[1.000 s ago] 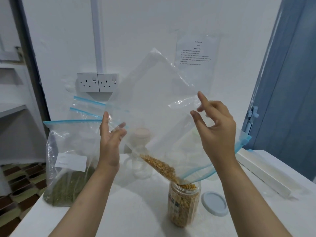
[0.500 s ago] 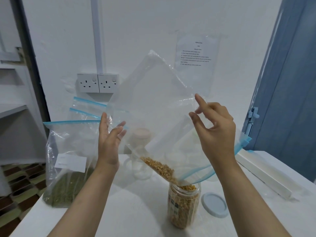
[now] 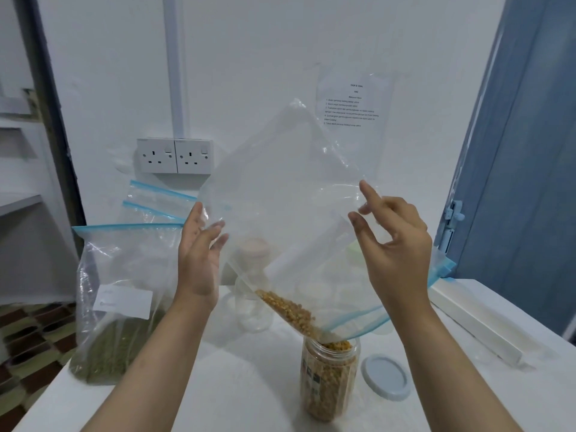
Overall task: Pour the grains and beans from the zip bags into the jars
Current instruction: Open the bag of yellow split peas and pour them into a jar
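A large clear zip bag is tilted mouth-down over a clear jar almost full of yellow-brown grains. The last grains lie along the bag's lower fold and run into the jar's mouth. My left hand grips the bag's left edge. My right hand pinches its right side with thumb and forefinger. The jar's grey lid lies on the white table to its right. An empty clear jar stands behind the bag.
A zip bag of green beans stands at the table's left edge, with two more blue-zipped bags behind it. A white box lies at the right. A double socket and a taped sheet are on the wall.
The bag and both hands have sunk slightly. Fewer grains remain along the bag's fold as they slide into the jar.
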Tool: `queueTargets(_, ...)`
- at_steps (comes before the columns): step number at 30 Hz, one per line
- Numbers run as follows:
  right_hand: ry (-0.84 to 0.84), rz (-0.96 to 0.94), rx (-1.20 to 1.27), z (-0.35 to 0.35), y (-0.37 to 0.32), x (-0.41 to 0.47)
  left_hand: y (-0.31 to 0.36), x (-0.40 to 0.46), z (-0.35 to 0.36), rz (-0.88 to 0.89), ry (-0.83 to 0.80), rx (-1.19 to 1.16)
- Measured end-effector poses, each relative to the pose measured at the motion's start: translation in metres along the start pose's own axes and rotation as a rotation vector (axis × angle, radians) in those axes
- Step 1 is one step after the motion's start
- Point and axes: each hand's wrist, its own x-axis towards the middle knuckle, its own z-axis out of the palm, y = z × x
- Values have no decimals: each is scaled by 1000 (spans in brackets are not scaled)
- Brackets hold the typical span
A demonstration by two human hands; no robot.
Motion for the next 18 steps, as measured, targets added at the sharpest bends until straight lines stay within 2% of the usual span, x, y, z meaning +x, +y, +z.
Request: queueTargets(18, 50, 27, -35, -8, 9, -6, -3, 7, 16, 23, -4, 74)
